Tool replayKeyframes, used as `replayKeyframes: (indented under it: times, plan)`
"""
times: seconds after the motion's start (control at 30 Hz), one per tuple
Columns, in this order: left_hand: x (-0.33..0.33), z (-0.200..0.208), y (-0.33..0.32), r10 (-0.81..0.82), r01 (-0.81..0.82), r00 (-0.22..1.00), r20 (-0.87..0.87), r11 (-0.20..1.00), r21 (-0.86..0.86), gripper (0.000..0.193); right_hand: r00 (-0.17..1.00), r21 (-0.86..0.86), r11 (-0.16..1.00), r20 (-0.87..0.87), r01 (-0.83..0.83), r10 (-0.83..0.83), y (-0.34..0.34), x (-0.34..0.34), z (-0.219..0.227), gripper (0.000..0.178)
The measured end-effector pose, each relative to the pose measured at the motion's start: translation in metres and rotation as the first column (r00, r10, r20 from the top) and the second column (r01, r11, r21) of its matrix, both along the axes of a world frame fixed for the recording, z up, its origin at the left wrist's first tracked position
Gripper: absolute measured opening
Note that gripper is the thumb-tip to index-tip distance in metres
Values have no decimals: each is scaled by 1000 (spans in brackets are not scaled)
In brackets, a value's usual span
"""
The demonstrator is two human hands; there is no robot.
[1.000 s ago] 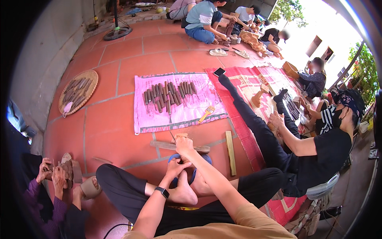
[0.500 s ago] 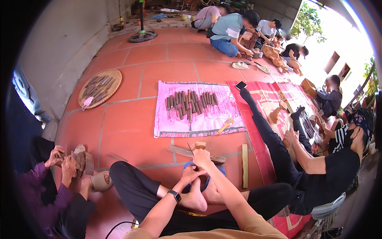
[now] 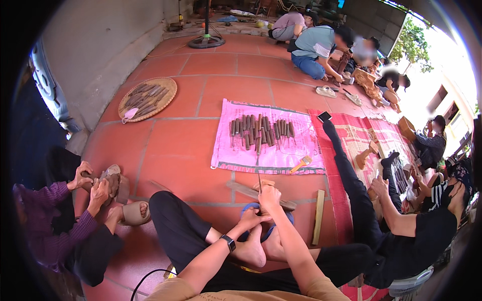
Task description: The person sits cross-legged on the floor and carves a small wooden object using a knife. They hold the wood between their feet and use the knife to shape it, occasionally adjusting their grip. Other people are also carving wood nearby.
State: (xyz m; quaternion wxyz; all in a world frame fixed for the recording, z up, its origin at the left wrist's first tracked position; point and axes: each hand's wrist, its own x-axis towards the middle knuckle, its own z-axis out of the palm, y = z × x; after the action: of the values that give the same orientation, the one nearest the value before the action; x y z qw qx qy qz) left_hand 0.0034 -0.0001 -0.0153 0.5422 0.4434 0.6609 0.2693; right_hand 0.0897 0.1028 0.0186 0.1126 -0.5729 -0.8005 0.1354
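Observation:
My right hand [image 3: 270, 199] is closed around a thin-bladed carving tool [image 3: 259, 179], whose metal shaft sticks up out of the fist. Just past the knuckles lies a pale carved piece of wood [image 3: 269, 183], partly covered by that hand. My left hand [image 3: 249, 219], below a black wristwatch, has bent fingers against the right wrist; whatever they grip is hidden. Both hands are close above my bare feet. A rough brown board [image 3: 243, 189] lies on the floor under and beyond the right hand.
Ahead, a pink sheet [image 3: 221, 150] bears several wooden-handled tools [image 3: 258, 135] and a brush [image 3: 301, 164]. A round woven tray [image 3: 169, 100] holds more handles. A pale wood strip [image 3: 318, 218] lies at right. People work at both sides, one with outstretched legs [image 3: 346, 175].
The whole view has turned leftward, so the scene sits further right. The tool's shaft has swung from leaning left to nearly upright. The hands stay close together.

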Motion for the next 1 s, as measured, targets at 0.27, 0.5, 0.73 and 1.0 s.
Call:
replayKeyframes:
  times: [0.27, 0.5, 0.73, 1.0]
  plan:
    - [2, -14, 2, 2, -2, 999, 47, 1000, 4, 105, 1000, 31, 1000, -11, -2, 2, 4, 5, -5, 16]
    - [-1, -35, 8, -46, 45, 998, 32, 999, 23, 107, 999, -15, 999, 6, -46, 46, -5, 8, -1, 16]
    - [0, -25, 3, -7, 8, 1000, -20, 999, 31, 108, 995, -62, 998, -95, 22, -28, -1, 9, -5, 17]
    - [2, -46, 6, -4, 6, 998, 66, 1000, -28, 106, 983, -61, 998, -179, 31, -42, 0, 9, 1, 16]
